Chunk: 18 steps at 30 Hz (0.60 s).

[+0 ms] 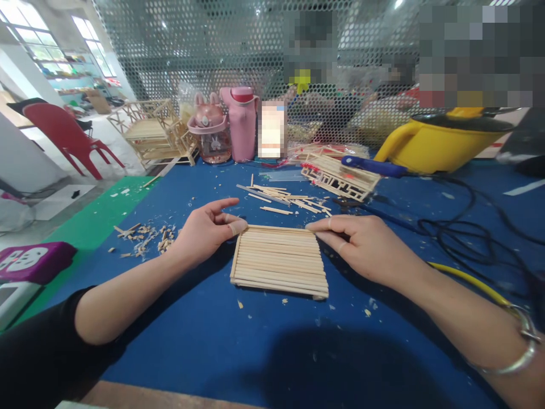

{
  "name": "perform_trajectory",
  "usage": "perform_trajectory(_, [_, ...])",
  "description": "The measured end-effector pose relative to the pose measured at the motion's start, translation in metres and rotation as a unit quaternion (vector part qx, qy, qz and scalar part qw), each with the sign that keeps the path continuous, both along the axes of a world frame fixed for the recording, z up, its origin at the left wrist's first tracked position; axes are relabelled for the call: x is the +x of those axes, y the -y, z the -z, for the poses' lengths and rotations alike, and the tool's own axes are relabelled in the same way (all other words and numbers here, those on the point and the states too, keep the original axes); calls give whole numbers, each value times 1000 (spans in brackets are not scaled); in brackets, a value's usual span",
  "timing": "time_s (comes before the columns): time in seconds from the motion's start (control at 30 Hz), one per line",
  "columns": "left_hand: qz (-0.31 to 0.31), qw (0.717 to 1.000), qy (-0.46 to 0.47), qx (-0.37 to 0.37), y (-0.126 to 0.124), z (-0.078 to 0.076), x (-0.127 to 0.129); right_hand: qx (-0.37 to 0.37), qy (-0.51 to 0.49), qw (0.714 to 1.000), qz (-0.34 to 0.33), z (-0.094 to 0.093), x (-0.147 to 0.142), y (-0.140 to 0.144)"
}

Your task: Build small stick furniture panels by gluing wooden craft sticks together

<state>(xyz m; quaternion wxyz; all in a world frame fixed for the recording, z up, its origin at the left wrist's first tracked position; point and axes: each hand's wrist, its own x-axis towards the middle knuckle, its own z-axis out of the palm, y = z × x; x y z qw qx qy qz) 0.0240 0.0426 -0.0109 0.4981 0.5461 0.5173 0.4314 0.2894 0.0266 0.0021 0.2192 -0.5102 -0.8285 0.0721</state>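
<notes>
A panel of thin wooden sticks point(279, 258) laid side by side rests on the blue table in front of me. Edging sticks run along its far side and its left side. My left hand point(213, 227) pinches the panel's far left corner between thumb and fingers, the index finger stretched out above. At the far right corner, my right hand point(357, 241) is closed on the edge with thumb and fingertips. Beyond the panel lies a loose pile of wooden sticks point(293, 199). Short stick offcuts point(145, 238) are scattered left of my left hand.
A blue-handled glue gun point(374, 166) lies by a small wooden frame point(340, 176), its dark cable point(451, 227) coiled at right. Behind stand a yellow pot point(451, 145), a pink bottle point(243, 128), a rabbit-eared cup point(210, 136) and a wooden stick model point(155, 133).
</notes>
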Motion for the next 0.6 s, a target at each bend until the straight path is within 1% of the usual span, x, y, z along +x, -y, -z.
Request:
perform_trajectory(0.07, [-2, 1000, -8, -3, 1, -1, 1, -20, 4, 1000, 5, -2, 1, 2])
perform_trajectory(0.13, [-8, 1000, -21, -4, 2, -2, 2, -66, 0, 998, 7, -6, 4, 3])
perform_trajectory(0.27, [-21, 999, -48, 1, 4, -4, 4, -177, -54, 983, 7, -17, 20, 2])
perform_trajectory(0.37, [-25, 998, -63, 4, 4, -5, 5, -214, -88, 973, 12, -24, 33, -2])
perform_trajectory(0.4, [-26, 997, -68, 4, 4, -5, 5, -214, -89, 973, 14, -27, 37, -3])
perform_trajectory(0.47, [-28, 997, -74, 5, 4, -5, 5, -183, -81, 979, 29, -30, 40, -4])
perform_trajectory(0.57, [-31, 997, -74, 3, 4, -5, 5, -100, -48, 992, 61, -32, 34, 0])
perform_trajectory(0.6, [-31, 997, -73, 3, 4, -5, 5, -76, -34, 995, 62, -31, 30, 1])
